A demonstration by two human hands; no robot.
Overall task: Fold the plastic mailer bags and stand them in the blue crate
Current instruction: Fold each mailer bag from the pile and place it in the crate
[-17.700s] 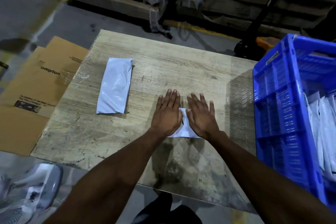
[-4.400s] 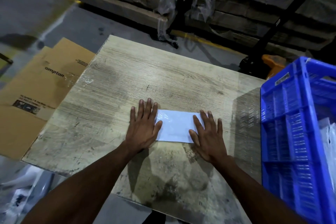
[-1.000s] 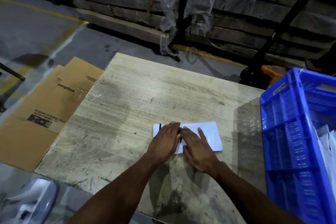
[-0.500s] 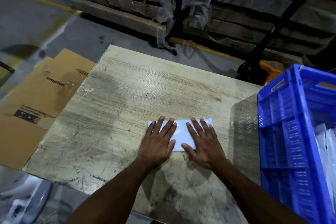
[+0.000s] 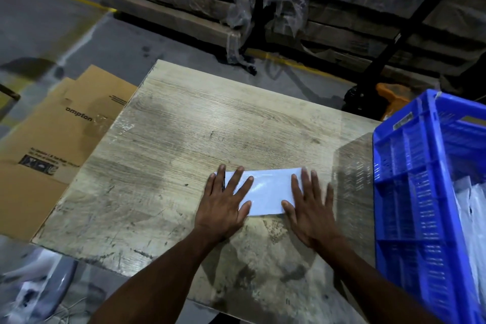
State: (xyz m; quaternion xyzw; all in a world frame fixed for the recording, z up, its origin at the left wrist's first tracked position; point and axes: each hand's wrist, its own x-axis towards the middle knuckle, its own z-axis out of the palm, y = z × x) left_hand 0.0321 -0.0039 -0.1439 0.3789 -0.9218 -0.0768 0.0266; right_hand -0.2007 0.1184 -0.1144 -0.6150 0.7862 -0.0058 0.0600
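A white plastic mailer bag (image 5: 268,192), folded into a long strip, lies flat on the wooden table (image 5: 200,129) near its front right. My left hand (image 5: 223,205) presses flat on the strip's left end with straight, spread fingers. My right hand (image 5: 310,208) presses flat on its right end the same way. The blue crate (image 5: 420,192) stands at the table's right edge, with several white folded bags (image 5: 473,208) upright inside it.
Flattened brown cardboard boxes (image 5: 60,134) lie on the floor to the left of the table. Grey plastic material (image 5: 34,287) sits at the lower left. Wrapped pallets (image 5: 289,0) and a black rack post stand behind the table. An orange object (image 5: 391,97) is behind the crate.
My hands have slid apart along the strip, from side by side at its middle to its two ends. The strip stays flat on the table.
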